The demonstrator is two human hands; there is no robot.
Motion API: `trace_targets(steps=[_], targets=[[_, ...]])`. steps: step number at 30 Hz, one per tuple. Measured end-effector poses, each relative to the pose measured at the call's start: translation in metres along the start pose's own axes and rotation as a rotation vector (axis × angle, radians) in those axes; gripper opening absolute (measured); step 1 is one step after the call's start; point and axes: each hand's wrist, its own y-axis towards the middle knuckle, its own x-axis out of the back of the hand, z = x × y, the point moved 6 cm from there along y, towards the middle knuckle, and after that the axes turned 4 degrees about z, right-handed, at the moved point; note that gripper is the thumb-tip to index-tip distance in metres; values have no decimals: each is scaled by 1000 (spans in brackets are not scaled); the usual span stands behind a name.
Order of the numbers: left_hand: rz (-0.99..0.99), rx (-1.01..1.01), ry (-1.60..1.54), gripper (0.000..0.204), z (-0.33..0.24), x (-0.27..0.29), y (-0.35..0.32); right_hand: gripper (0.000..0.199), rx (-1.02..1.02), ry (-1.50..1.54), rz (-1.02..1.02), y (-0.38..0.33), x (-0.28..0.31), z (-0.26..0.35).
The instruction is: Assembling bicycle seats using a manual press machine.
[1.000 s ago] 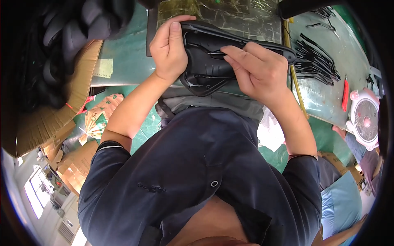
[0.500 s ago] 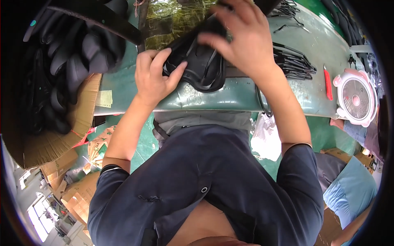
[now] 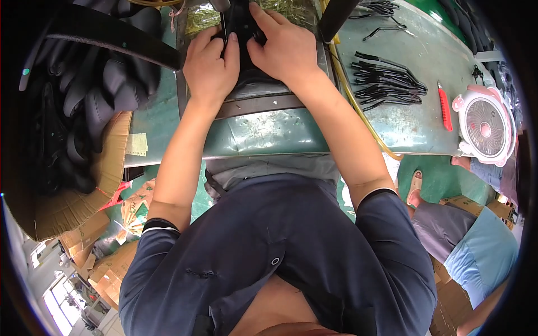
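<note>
Left hand: my left hand [image 3: 210, 67] lies at 11 o'clock, knuckles up, fingers curled against the left side of the black piece [image 3: 240, 25].
Right hand: my right hand [image 3: 283, 50] lies at 12 o'clock, just beside the left, fingers bent and pressing down over the same black piece from its right side.
Grasp: both hands are closed on it; my thumbs nearly meet over its middle.
Black piece: at 12 o'clock, near the top edge, mostly hidden under my fingers; I cannot tell its full shape.
Under it: a grey curved block [image 3: 263, 98] resting on the green worktable [image 3: 392, 123].
Metal rods: a bundle of thin black rods [image 3: 386, 84] lies at 1 o'clock, well apart from my right hand.
Red tool: a small red-handled tool [image 3: 444, 109] lies at 2 o'clock, between the rods and the fan.
Fan: a small pink and white fan [image 3: 485, 126] at 2 o'clock, on the table's edge.
Box: a cardboard box [image 3: 84, 185] at 9 o'clock, holding dark padded pieces [image 3: 89, 95].
</note>
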Motion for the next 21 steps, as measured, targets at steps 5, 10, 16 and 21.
trace_targets(steps=[5,10,16,21], targets=[[-28,31,-12,28,3,-1,-3,65,24,28,-100,-4,0,1],[-38,89,-122,53,9,0,-9,89,30,123,-73,-7,0,-3],[179,296,-68,42,14,6,0,57,-113,349,-122,-10,28,-20],[327,339,-297,37,-11,44,-5,60,276,82,28,-56,76,-12]])
